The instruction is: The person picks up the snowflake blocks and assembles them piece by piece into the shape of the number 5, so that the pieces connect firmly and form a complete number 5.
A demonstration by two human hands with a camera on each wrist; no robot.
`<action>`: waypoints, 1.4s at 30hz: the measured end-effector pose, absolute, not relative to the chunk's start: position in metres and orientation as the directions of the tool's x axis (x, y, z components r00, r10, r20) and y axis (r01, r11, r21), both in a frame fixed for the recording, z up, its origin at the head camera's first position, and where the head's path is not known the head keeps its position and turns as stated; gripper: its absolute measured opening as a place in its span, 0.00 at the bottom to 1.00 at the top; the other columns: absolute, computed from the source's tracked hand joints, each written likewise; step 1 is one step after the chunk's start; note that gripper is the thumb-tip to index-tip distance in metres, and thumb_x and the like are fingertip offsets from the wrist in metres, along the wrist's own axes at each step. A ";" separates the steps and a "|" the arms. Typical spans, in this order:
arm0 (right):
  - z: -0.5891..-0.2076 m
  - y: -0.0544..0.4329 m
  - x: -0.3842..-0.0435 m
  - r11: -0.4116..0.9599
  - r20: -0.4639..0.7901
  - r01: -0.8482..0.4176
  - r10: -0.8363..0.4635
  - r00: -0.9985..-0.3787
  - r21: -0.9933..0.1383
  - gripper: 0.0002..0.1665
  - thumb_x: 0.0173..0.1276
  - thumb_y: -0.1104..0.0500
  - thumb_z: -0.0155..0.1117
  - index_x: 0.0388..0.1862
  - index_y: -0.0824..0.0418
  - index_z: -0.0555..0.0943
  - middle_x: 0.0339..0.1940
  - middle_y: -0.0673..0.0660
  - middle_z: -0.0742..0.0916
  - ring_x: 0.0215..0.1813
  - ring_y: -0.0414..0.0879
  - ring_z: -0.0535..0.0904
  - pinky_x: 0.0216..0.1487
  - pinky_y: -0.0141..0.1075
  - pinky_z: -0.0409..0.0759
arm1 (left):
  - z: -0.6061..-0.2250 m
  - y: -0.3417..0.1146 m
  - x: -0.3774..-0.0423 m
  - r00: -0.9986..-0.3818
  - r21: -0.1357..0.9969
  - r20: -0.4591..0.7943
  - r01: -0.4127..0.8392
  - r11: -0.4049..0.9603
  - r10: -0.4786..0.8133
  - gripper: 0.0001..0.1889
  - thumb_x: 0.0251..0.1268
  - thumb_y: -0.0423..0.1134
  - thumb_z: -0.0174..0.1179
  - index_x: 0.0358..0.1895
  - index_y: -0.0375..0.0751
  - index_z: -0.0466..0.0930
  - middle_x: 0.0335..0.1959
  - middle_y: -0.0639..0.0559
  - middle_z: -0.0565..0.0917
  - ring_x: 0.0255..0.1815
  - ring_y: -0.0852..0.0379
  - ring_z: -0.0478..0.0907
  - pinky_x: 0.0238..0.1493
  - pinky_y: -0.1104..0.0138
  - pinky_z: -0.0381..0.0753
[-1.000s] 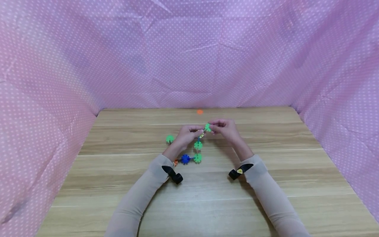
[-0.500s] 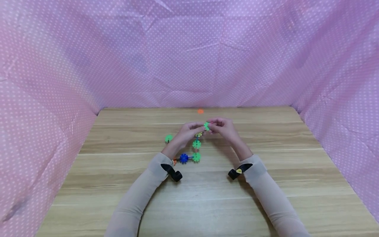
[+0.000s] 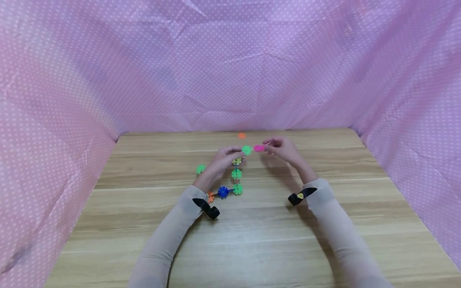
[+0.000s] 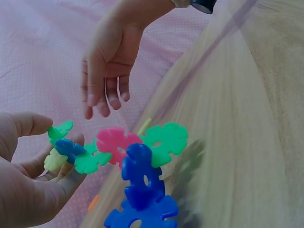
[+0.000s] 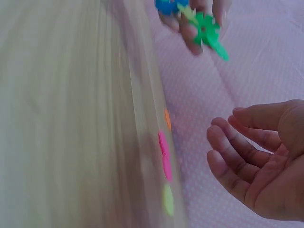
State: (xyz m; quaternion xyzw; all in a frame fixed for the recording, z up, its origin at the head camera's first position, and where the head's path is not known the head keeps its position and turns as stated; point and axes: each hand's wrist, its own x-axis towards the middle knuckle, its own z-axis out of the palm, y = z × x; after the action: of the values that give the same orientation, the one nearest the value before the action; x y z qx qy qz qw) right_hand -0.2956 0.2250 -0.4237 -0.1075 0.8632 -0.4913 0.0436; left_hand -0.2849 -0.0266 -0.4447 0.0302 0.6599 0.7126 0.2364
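My left hand (image 3: pixel 219 162) pinches one end of a chain of notched plastic snowflake discs (image 3: pixel 236 174). In the left wrist view its thumb and fingers are around green, yellow and blue discs, while a pink disc (image 4: pixel 114 141) and blue discs (image 4: pixel 142 216) continue the chain. A green disc (image 3: pixel 246 150) sticks out past the fingertips. My right hand (image 3: pixel 286 152) is off to the right of it, fingers loosely bent with nothing between them in the right wrist view (image 5: pixel 266 166). Its fingertips overlap a loose pink disc (image 3: pixel 258 148) in the head view.
A loose orange disc (image 3: pixel 242 136) lies near the far edge of the wooden table (image 3: pixel 252 240). Pink (image 5: pixel 164 156) and yellow (image 5: pixel 168 199) discs lie along that edge. Another green disc (image 3: pixel 201 169) shows left of my left forearm. Pink dotted cloth (image 3: pixel 230 72) surrounds the table.
My right hand has let go of the green disc and moved right, bringing the pink disc into view. My left hand has shifted slightly left with the chain.
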 end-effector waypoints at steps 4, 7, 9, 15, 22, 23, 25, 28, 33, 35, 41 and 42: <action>-0.419 0.237 -0.303 0.606 0.052 -0.224 -0.287 -0.956 -0.763 0.15 0.70 0.68 0.65 0.52 0.74 0.83 0.40 0.72 0.89 0.38 0.54 0.86 0.36 0.28 0.80 | -0.445 -0.028 -0.286 -0.891 0.961 -0.250 -0.277 -0.016 0.379 0.19 0.75 0.38 0.61 0.64 0.35 0.76 0.64 0.32 0.77 0.65 0.37 0.78 0.68 0.51 0.79; -0.420 0.246 -0.309 0.662 0.042 -0.260 -0.326 -0.945 -0.703 0.13 0.67 0.70 0.66 0.50 0.74 0.83 0.39 0.71 0.89 0.41 0.58 0.86 0.36 0.25 0.79 | -0.445 -0.030 -0.287 -0.893 0.965 -0.236 -0.262 -0.018 0.383 0.19 0.75 0.37 0.60 0.63 0.34 0.76 0.63 0.31 0.78 0.65 0.36 0.78 0.68 0.51 0.78; -0.420 0.252 -0.313 0.697 0.017 -0.262 -0.338 -0.941 -0.667 0.14 0.66 0.71 0.67 0.50 0.74 0.83 0.39 0.71 0.88 0.43 0.60 0.85 0.39 0.28 0.80 | -0.446 -0.031 -0.287 -0.894 0.967 -0.227 -0.253 -0.017 0.386 0.19 0.75 0.37 0.60 0.63 0.34 0.76 0.62 0.33 0.79 0.65 0.35 0.77 0.68 0.50 0.78; -0.427 0.266 -0.321 0.761 -0.054 -0.257 -0.357 -0.933 -0.596 0.17 0.62 0.70 0.69 0.51 0.73 0.83 0.39 0.68 0.87 0.43 0.58 0.83 0.47 0.42 0.81 | -0.448 -0.035 -0.288 -0.892 0.971 -0.224 -0.240 0.009 0.392 0.20 0.75 0.39 0.61 0.64 0.36 0.75 0.54 0.47 0.83 0.66 0.36 0.77 0.69 0.50 0.77; -0.439 0.280 -0.334 0.752 -0.069 -0.295 -0.411 -0.909 -0.589 0.22 0.58 0.68 0.75 0.52 0.71 0.83 0.42 0.68 0.87 0.45 0.57 0.83 0.53 0.50 0.83 | -0.449 -0.038 -0.290 -0.884 0.974 -0.218 -0.227 0.028 0.414 0.22 0.75 0.39 0.60 0.68 0.39 0.74 0.60 0.39 0.82 0.66 0.37 0.77 0.68 0.50 0.77; -0.441 0.281 -0.336 0.750 -0.071 -0.298 -0.417 -0.906 -0.590 0.22 0.59 0.67 0.75 0.52 0.71 0.83 0.42 0.68 0.87 0.45 0.57 0.83 0.54 0.51 0.83 | -0.449 -0.039 -0.290 -0.881 0.975 -0.214 -0.220 0.035 0.422 0.22 0.75 0.40 0.60 0.68 0.40 0.74 0.62 0.37 0.81 0.66 0.37 0.77 0.68 0.49 0.77; -0.443 0.283 -0.338 0.747 -0.075 -0.305 -0.428 -0.901 -0.591 0.22 0.59 0.67 0.75 0.53 0.71 0.83 0.43 0.68 0.87 0.45 0.57 0.83 0.54 0.51 0.83 | -0.449 -0.040 -0.291 -0.876 0.978 -0.203 -0.200 0.053 0.438 0.22 0.76 0.41 0.60 0.69 0.42 0.74 0.64 0.35 0.80 0.66 0.39 0.77 0.68 0.49 0.78; -0.446 0.284 -0.340 0.745 -0.086 -0.297 -0.427 -0.900 -0.597 0.21 0.60 0.67 0.75 0.53 0.71 0.83 0.44 0.69 0.88 0.46 0.58 0.84 0.54 0.51 0.83 | -0.449 -0.042 -0.291 -0.869 0.982 -0.187 -0.166 0.085 0.459 0.23 0.76 0.42 0.60 0.70 0.45 0.74 0.64 0.33 0.79 0.65 0.42 0.78 0.65 0.48 0.79; -0.447 0.283 -0.340 0.752 -0.101 -0.279 -0.415 -0.904 -0.597 0.20 0.62 0.67 0.75 0.52 0.71 0.84 0.46 0.69 0.88 0.49 0.59 0.83 0.56 0.52 0.82 | -0.449 -0.042 -0.291 -0.871 0.985 -0.162 -0.117 0.124 0.465 0.23 0.76 0.43 0.60 0.70 0.47 0.74 0.62 0.33 0.80 0.61 0.44 0.79 0.56 0.55 0.84; -0.447 0.282 -0.340 0.750 -0.098 -0.279 -0.415 -0.904 -0.599 0.19 0.62 0.67 0.74 0.51 0.71 0.84 0.45 0.69 0.88 0.49 0.59 0.83 0.56 0.51 0.82 | -0.448 -0.042 -0.291 -0.872 0.986 -0.154 -0.104 0.130 0.464 0.23 0.76 0.43 0.60 0.70 0.48 0.74 0.62 0.34 0.80 0.60 0.44 0.80 0.53 0.58 0.85; -0.447 0.280 -0.339 0.725 -0.082 -0.278 -0.418 -0.905 -0.631 0.14 0.60 0.70 0.74 0.43 0.73 0.82 0.40 0.68 0.87 0.46 0.58 0.83 0.49 0.38 0.81 | -0.449 -0.043 -0.291 -0.881 0.985 -0.145 -0.088 0.146 0.451 0.23 0.75 0.43 0.61 0.70 0.48 0.74 0.61 0.42 0.80 0.56 0.49 0.80 0.51 0.58 0.84; -0.447 0.279 -0.339 0.723 -0.084 -0.269 -0.412 -0.908 -0.636 0.14 0.60 0.70 0.74 0.43 0.73 0.82 0.40 0.68 0.86 0.45 0.58 0.82 0.48 0.36 0.80 | -0.449 -0.043 -0.291 -0.881 0.985 -0.146 -0.089 0.146 0.450 0.23 0.75 0.43 0.61 0.70 0.48 0.74 0.62 0.43 0.80 0.56 0.50 0.80 0.51 0.58 0.84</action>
State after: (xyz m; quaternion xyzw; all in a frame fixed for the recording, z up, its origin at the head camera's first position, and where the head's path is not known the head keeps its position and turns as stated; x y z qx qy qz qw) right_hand -0.3386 0.2793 -0.4472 -0.1846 0.9216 -0.3231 0.1103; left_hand -0.2914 -0.0434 -0.4486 0.1241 0.7272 0.6415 0.2101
